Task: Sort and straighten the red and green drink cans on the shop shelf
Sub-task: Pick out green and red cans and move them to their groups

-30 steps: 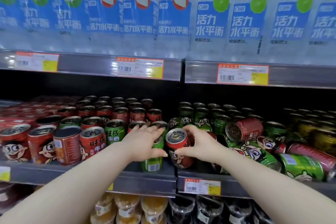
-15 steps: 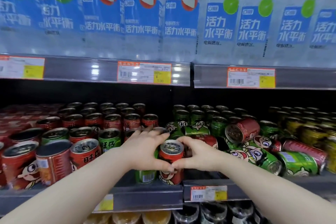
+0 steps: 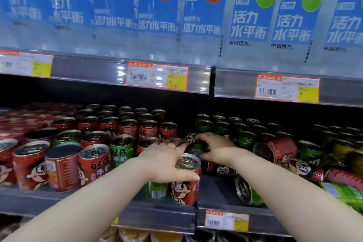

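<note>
At the shelf's front edge [image 3: 157, 216] stand a red can [image 3: 184, 188] with a cartoon face and, touching its left side, a green can [image 3: 156, 190]. My left hand [image 3: 167, 161] lies over the green can's top, and its thumb curls across the front of the red can. Just behind them, my right hand [image 3: 214, 149] grips a tilted green can [image 3: 196, 146] with curled fingers. Upright red cans [image 3: 127, 125] fill the left block, with a stray green can [image 3: 121, 151] among them. Upright green cans [image 3: 222, 125] stand in rows at the back right.
Toppled cans lie to the right: a red one [image 3: 279, 149], a green one [image 3: 247, 192] with its base toward me, and more red and green ones [image 3: 343, 184] at the edge. The upper shelf rail [image 3: 88, 68] with water bottles hangs low overhead.
My right hand let go of the red can and reached back to a tilted green can. My left hand stayed on the green can, and its thumb now hooks the red one.
</note>
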### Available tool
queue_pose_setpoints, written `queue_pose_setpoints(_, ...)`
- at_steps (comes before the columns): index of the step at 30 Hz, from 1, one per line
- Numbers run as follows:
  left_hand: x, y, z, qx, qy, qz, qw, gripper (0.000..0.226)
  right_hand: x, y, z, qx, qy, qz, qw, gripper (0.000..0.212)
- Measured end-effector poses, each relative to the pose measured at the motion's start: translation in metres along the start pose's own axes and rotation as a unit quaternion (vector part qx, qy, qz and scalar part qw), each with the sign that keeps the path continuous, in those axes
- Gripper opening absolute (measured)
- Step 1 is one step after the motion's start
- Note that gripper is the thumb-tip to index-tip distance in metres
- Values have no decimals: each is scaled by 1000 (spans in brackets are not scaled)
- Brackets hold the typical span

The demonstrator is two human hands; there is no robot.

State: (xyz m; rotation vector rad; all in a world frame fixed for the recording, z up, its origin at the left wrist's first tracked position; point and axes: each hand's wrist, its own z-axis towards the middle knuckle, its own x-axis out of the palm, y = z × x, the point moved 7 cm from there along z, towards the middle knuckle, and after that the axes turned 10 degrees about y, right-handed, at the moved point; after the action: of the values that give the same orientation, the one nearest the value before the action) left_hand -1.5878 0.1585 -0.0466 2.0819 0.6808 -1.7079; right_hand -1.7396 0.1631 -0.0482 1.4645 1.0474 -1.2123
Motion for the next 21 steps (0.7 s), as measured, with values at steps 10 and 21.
queue_pose_setpoints(10, -1, -3, -3, -42, 22, -10, 999, 92, -4, -5, 27, -97, 7, 55, 994, 40)
queue_pose_setpoints(21, -2, -4, -3, -50, 21, -12, 998, 90, -21, -9, 28, -61, 6, 144, 988, 42)
